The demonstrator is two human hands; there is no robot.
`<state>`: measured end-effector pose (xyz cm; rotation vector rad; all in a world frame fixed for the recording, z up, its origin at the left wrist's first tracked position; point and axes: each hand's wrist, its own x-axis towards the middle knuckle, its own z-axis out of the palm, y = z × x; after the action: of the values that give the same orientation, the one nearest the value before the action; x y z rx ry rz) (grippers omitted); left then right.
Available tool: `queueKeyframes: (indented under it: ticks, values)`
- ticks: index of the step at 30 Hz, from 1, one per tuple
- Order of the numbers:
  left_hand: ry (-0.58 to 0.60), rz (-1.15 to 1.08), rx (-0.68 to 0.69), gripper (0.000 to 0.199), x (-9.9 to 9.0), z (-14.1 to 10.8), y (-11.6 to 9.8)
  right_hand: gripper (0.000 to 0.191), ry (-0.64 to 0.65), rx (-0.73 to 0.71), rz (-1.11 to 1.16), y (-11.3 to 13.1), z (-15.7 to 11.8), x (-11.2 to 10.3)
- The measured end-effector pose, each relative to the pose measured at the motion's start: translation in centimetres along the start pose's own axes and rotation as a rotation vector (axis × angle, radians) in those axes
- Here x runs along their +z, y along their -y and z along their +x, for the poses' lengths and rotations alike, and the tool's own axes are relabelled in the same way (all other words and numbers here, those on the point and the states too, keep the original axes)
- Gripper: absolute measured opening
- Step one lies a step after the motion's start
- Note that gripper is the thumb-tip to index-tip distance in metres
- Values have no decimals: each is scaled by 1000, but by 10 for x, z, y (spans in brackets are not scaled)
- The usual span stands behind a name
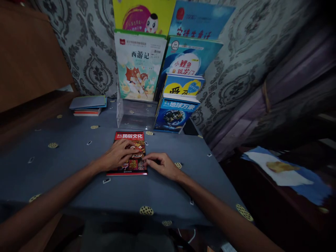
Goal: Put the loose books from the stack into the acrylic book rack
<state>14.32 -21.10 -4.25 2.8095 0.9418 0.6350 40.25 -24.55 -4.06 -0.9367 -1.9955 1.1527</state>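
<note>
A small red book (133, 168) with Chinese lettering and a picture of a colourful mask on its cover lies on the cloth-covered table. My left hand (119, 154) rests on the left and middle of the cover, its fingers stretched out and partly hiding the picture. At the book's right edge is my right hand (163, 166), its thumb and forefinger drawn together in a pinch there. Just behind the book stands a clear plastic book stand (136, 120), its front lower tier holding no book on the left side.
The stand's left column holds a white book (140, 66) and a yellow book (144, 14). Several blue books, including one with a globe (174, 115), fill the right column. A small book stack (88, 105) lies back left. A purple curtain (283, 84) hangs at right.
</note>
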Motion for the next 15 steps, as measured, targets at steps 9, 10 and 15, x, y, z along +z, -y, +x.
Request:
queueKeyframes:
  ticks: [9, 10, 15]
  values:
    - [-74, 375, -572, 41, -6, -7, 22, 20, -162, -270, -440, -8, 5, -3]
    - [-53, 385, -608, 42, -7, -8, 23, 20, -172, -286, -459, -9, 7, -1]
    - [-100, 151, -595, 37, -9, -7, 28, 17, -170, -315, -538, -9, 18, 8]
